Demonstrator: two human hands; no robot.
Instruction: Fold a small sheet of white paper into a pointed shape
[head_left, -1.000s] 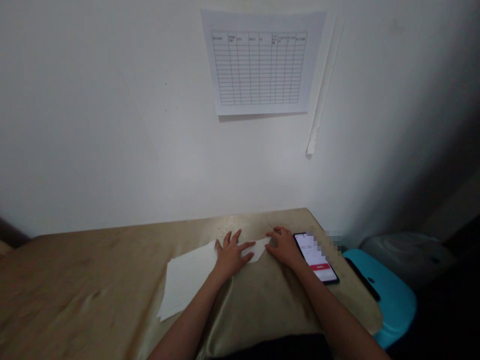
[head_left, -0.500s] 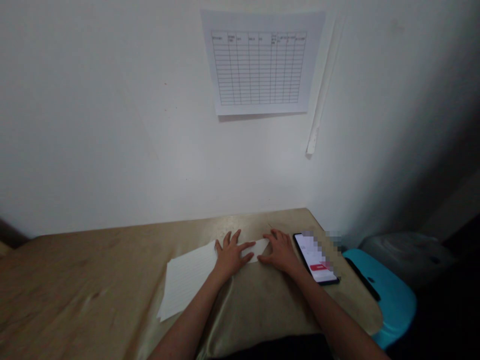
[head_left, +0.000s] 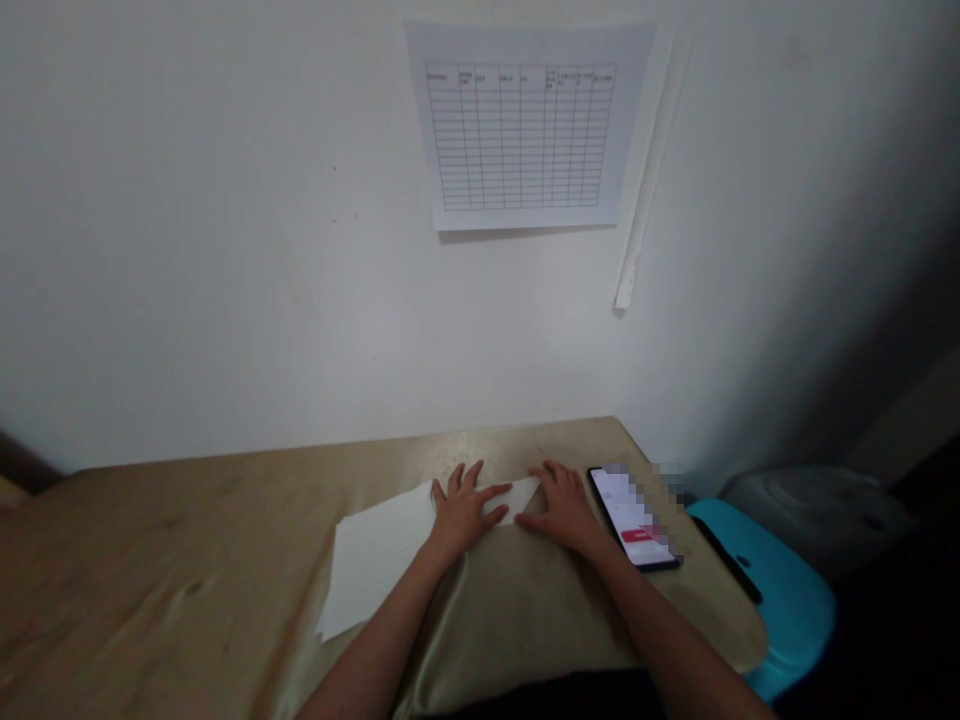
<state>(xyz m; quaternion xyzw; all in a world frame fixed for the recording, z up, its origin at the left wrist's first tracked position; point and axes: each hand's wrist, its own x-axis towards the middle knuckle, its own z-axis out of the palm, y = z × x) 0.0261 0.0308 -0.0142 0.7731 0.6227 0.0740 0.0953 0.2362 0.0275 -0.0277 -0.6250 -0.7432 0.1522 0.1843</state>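
Observation:
A small piece of white folded paper (head_left: 514,499) lies on the table between my two hands. My left hand (head_left: 459,515) grips its left end, thumb at the near edge and index finger toward the far edge, the other fingers spread beyond it. At the right end, my right hand (head_left: 564,510) holds the paper the same way, with thumb and index finger apart and the remaining fingers bent on the far side. Both palms cover part of the paper's ends. Lined white sheets (head_left: 375,560) rest just left of my left hand, partly under its wrist.
A phone (head_left: 628,525) with a lit screen lies right of my right hand. The brown-covered table (head_left: 187,560) meets a white wall carrying a printed chart (head_left: 525,140). A turquoise seat or case (head_left: 787,590) and a clear plastic bag (head_left: 817,505) are beyond the right edge.
Hands and paper keep almost the same position. The whole view has shifted very slightly.

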